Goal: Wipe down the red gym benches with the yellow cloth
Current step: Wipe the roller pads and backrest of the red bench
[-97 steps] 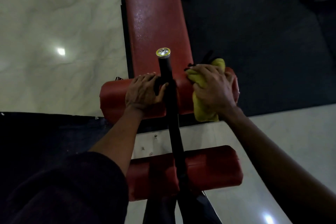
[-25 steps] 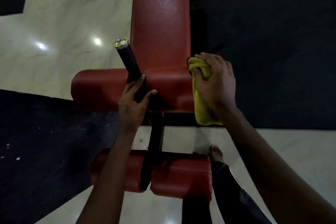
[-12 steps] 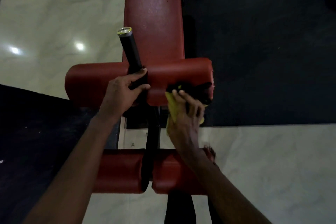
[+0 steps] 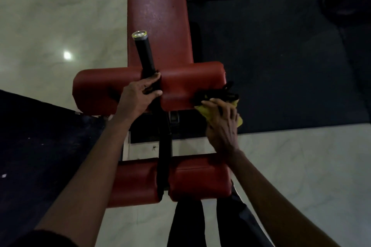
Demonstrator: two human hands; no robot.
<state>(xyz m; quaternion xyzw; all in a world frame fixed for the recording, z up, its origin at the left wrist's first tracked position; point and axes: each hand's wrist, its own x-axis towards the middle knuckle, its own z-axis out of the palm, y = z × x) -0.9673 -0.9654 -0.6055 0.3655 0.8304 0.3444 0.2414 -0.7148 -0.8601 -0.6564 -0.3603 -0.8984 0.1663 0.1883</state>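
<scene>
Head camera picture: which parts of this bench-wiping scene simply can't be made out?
The yellow cloth: head view, mostly covered by the right hand.
The black tangle beside the upper pad: too dark to identify.
The red bench: far end cut off by the top edge.
The dark shape top right: dim and cropped by the edge.

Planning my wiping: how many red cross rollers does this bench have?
2: the upper roller at the long pad's end, the lower roller nearer the person's legs. More may be hidden.

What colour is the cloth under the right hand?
Yellow. The cloth shows best in the head view, gripped by the right hand.
</scene>
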